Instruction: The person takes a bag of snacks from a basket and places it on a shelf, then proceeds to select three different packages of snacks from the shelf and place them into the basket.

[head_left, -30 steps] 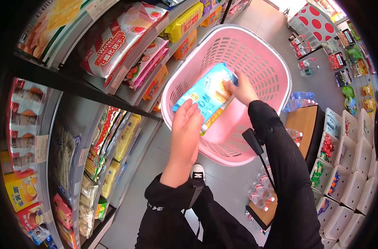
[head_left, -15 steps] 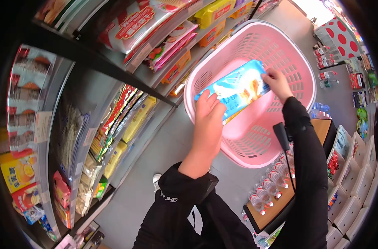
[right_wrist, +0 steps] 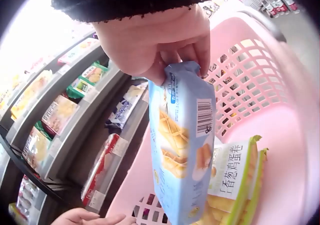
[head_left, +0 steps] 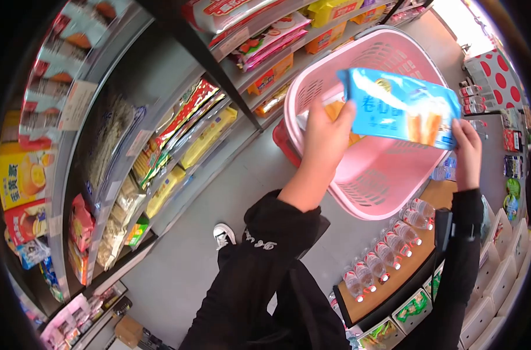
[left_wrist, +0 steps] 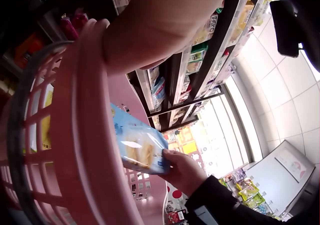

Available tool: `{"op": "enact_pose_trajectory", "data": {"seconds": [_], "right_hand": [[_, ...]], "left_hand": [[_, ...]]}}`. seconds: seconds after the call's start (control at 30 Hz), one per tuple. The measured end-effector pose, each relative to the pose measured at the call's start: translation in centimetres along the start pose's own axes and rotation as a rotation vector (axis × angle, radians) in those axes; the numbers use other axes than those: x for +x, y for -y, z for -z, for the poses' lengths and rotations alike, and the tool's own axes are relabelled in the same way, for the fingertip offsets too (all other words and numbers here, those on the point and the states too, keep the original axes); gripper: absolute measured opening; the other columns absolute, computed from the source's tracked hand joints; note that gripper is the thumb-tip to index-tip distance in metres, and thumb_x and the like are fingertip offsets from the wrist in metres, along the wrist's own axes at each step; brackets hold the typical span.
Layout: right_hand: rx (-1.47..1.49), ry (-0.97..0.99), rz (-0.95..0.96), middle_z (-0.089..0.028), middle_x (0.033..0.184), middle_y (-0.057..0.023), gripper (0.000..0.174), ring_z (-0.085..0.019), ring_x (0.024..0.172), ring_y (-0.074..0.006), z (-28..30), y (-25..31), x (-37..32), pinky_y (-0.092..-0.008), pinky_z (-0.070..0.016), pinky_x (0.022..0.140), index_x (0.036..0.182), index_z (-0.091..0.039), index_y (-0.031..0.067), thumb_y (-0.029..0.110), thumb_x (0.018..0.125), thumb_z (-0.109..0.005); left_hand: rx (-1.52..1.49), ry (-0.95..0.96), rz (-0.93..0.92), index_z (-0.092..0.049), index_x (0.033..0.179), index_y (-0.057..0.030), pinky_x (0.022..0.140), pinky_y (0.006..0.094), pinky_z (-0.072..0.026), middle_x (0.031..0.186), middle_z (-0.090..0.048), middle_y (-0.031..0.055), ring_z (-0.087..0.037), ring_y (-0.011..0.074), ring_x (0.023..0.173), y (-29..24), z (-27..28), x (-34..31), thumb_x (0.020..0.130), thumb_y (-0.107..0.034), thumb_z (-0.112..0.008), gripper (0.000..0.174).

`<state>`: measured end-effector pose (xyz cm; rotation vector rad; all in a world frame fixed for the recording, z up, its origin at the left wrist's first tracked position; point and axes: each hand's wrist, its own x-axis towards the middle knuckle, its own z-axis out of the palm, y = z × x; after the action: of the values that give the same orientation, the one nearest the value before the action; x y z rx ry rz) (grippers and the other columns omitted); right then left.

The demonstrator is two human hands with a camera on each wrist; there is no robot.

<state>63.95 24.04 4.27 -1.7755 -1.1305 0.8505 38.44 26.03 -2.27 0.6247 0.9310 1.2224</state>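
My right hand (head_left: 468, 153) pinches one end of a blue biscuit packet (head_left: 400, 109) above the pink basket (head_left: 414, 192). The right wrist view shows the fingers (right_wrist: 201, 55) on the packet's crimped end, with the packet (right_wrist: 182, 152) hanging down. My left hand (head_left: 325, 143) is beside the packet's other end, at the basket's near rim; in the right wrist view its fingers (right_wrist: 107, 219) lie extended, apart from the packet. Inside the basket are white, yellow and green packets (right_wrist: 229, 177).
Snack shelves (head_left: 204, 125) line the left. Water bottles (head_left: 388, 254) stand on a wooden ledge at the lower right, beside white bins (head_left: 481, 297). A shoe (head_left: 223, 235) shows on the grey floor, and a red-dotted box (head_left: 496, 79) at the upper right.
The blue packet has risen from low over the basket and turned more level, its face towards the head camera. My left hand has come off the packet's face. The head view has shifted.
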Motion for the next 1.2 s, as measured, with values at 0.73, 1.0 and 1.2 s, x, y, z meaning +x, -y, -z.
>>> {"op": "enact_pose_trajectory", "data": {"seconds": [0.73,1.0,1.2], "right_hand": [[-0.158,0.611,0.165,-0.054,0.082,-0.0111,0.011,-0.051,0.076,-0.0237,-22.7,-2.6,-24.9,-0.0291,-0.0404,0.068,0.074,-0.055,-0.0012,0.005,0.067,-0.061],[-0.165,0.824,-0.142,-0.051,0.07,-0.0107,0.013,-0.05,0.061,-0.0202,-36.3,-10.1,-32.0,-0.0289,-0.0407,0.058,0.074,-0.055,-0.0011,0.009,0.068,-0.061],[-0.322,0.769,-0.122,-0.054,0.078,-0.0136,0.015,-0.052,0.071,-0.0277,-44.6,-14.7,-35.1,-0.0336,-0.0422,0.066,0.079,-0.057,0.0007,0.008,0.066,-0.058]], "left_hand": [[0.207,-0.238,0.522,-0.028,0.118,0.0015,0.074,0.0266,-0.0424,0.091,-0.053,0.0085,-0.053,0.0154,0.082,-3.3,31.1,-26.5,0.07,-0.001,-0.061,0.059],[0.129,-0.396,0.777,-0.039,0.11,-0.0011,0.07,0.0269,-0.0457,0.091,-0.055,0.0081,-0.056,0.0148,0.08,-0.7,45.0,-30.9,0.076,-0.022,-0.058,0.044],[0.228,-0.43,0.689,-0.043,0.102,-0.0018,0.068,0.0262,-0.0456,0.089,-0.055,0.0073,-0.056,0.0142,0.075,2.1,53.4,-31.5,0.076,-0.027,-0.058,0.039]]}}
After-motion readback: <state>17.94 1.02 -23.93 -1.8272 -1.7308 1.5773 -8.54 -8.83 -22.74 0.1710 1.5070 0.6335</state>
